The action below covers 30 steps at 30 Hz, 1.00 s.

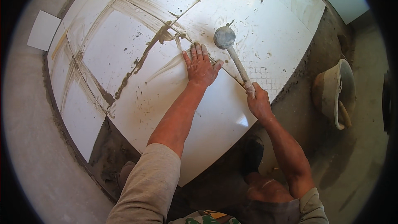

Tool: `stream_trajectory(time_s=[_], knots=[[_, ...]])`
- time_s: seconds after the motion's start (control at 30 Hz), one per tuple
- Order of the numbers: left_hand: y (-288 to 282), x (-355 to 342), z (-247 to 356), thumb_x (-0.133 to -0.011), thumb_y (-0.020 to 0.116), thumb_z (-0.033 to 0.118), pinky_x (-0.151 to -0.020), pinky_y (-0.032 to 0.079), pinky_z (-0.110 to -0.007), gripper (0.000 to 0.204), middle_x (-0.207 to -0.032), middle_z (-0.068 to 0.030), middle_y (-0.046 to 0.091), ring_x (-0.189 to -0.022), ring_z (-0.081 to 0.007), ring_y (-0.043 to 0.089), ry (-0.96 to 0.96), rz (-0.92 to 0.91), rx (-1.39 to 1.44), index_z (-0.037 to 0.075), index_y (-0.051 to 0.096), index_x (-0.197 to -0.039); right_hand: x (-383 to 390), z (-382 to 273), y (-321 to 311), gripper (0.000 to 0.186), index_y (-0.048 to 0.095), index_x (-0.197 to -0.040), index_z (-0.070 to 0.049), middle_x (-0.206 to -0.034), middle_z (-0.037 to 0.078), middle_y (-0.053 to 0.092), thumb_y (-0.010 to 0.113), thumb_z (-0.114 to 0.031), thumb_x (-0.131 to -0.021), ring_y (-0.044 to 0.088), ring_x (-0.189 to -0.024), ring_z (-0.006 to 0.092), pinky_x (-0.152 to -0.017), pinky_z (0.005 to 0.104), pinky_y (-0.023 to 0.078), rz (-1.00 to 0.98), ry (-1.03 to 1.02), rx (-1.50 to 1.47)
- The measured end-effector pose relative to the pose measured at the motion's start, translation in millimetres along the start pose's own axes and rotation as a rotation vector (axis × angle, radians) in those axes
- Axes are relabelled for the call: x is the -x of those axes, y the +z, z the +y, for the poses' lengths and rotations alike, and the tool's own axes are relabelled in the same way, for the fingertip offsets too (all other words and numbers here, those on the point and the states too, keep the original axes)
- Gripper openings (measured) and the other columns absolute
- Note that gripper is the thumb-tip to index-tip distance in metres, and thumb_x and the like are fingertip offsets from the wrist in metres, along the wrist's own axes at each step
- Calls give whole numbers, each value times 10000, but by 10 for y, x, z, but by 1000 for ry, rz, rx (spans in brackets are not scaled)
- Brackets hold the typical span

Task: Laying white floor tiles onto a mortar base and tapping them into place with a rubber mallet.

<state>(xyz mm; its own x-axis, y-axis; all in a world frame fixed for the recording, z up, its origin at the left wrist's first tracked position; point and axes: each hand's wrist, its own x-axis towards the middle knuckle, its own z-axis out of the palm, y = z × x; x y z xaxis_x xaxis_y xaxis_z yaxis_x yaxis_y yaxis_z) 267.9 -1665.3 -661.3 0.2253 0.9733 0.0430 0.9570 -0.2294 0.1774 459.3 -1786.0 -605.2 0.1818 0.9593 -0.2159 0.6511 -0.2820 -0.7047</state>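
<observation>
My left hand (201, 69) lies flat with its fingers spread at the far corner of a large white floor tile (182, 128). The fingertips reach the joint with the neighbouring tiles. My right hand (259, 101) is wrapped round the handle of a mallet (224, 37) with a round grey head. That head is over the white tile (265, 20) beyond the joint; whether it touches the surface I cannot tell. Wet grey-brown grout (141, 62) is smeared along the joint to the left of my left hand.
A dirty bucket (331, 89) with a handled tool (345, 114) in it stands on the right. Bare brown bedding (114, 145) shows at the tiles' near left edge. My foot (252, 155) is beside the near tile. A small white tile piece (43, 30) lies far left.
</observation>
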Motion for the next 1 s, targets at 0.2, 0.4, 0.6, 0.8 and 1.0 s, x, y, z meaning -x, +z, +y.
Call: stream_trajectory(time_s=[0.2, 0.4, 0.6, 0.8, 1.0], knots=[[-9, 19, -15, -913, 408, 629, -1138, 15, -610, 897, -1514, -270, 258, -1438, -382, 176, 3, 19, 22, -77, 265, -1447, -97, -202, -26, 399, 504, -852, -6, -656, 265, 560, 467, -374, -1003, 545, -642, 489, -576, 496, 428, 23, -87, -122], [-62, 10, 17, -915, 391, 633, -1153, -19, -569, 904, -1535, -261, 215, -1448, -372, 149, -24, -38, 35, -70, 235, -1462, -351, -571, -123, 347, 492, -870, -15, -636, 219, 574, 470, -333, -1007, 559, -609, 460, -573, 472, 445, 8, -195, -328], [-60, 36, 38, -924, 393, 605, -1156, -14, -563, 889, -1533, -268, 214, -1448, -376, 147, -20, -69, 16, -88, 231, -1456, -567, -366, 64, 453, 523, -913, 5, -715, 306, 589, 392, -418, -1010, 564, -720, 529, -646, 575, 439, -7, -67, 106], [-31, 15, -30, -927, 396, 598, -1148, 11, -584, 880, -1505, -301, 246, -1434, -398, 176, 21, 18, 18, -100, 251, -1443, -368, -213, 31, 404, 503, -854, -7, -664, 288, 568, 453, -379, -1000, 549, -678, 523, -604, 571, 411, 48, -137, 24], [54, 5, 49, -927, 386, 616, -1138, 4, -609, 886, -1513, -280, 251, -1434, -394, 177, 18, 43, 2, -91, 254, -1445, -130, 118, -28, 373, 500, -866, -11, -661, 281, 566, 476, -361, -995, 549, -675, 515, -591, 557, 412, 74, -133, -1]])
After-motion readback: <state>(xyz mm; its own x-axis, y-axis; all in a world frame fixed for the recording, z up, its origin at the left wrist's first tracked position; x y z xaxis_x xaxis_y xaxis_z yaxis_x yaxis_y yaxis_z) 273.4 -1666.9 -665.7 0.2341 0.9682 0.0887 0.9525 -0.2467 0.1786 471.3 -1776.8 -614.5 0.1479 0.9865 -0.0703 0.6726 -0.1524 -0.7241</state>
